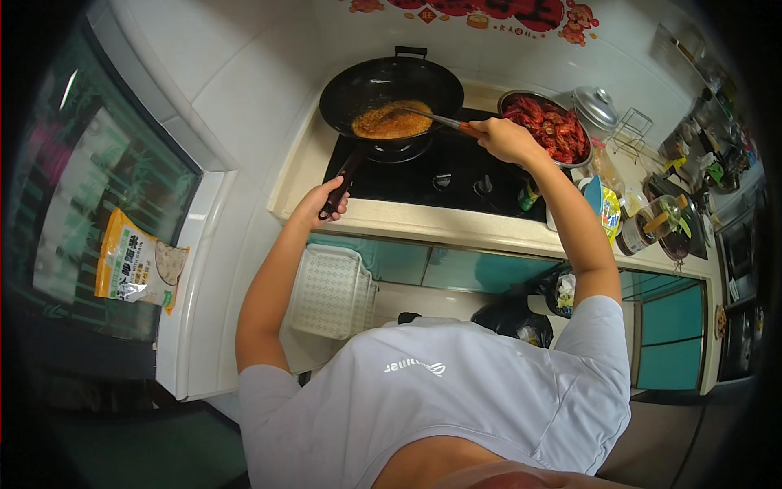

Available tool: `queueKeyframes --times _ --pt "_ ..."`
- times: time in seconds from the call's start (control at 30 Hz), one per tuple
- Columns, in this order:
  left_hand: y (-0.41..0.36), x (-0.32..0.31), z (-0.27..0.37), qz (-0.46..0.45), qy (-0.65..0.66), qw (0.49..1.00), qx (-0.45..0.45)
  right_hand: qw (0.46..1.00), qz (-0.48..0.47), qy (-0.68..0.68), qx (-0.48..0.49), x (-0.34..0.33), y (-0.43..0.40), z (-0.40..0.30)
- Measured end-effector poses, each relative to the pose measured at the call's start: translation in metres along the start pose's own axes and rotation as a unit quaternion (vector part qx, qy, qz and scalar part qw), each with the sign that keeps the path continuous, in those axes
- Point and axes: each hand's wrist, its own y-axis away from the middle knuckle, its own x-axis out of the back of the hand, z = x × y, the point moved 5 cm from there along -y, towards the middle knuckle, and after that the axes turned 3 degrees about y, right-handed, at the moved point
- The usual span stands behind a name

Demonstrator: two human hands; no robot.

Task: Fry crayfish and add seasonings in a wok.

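Note:
My left hand (322, 205) grips the dark handle of a black wok (379, 76), which sits over the left burner of a black glass gas hob (415, 177). Orange-brown sauce (403, 125) with fine bits lies in the bottom of the wok. In my right hand (506, 139) is the wooden handle of a metal spatula (443, 119); its blade dips into the sauce and is partly hidden by it. Close behind my right hand, a steel bowl (588, 156) full of red crayfish (544, 128) stands on the right side of the hob.
Right of the hob are a lidded metal pot (594, 107), a wire rack (632, 131), a yellow pouch (610, 214) and glass jars (635, 232). Below the counter stand white plastic baskets (327, 290) and a black bag (513, 318). A food packet (140, 263) rests on the left windowsill.

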Motion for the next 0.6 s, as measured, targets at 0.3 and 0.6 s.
queueKeyframes --times 0.3,0.6 --pt "-0.004 0.004 -0.002 -0.011 -0.011 1.0 -0.014 1.0 0.014 -0.001 0.021 0.057 0.058 0.025" --pt "-0.002 0.005 -0.003 0.001 -0.012 1.0 -0.007 0.999 -0.019 0.043 0.012 0.034 0.052 0.003"
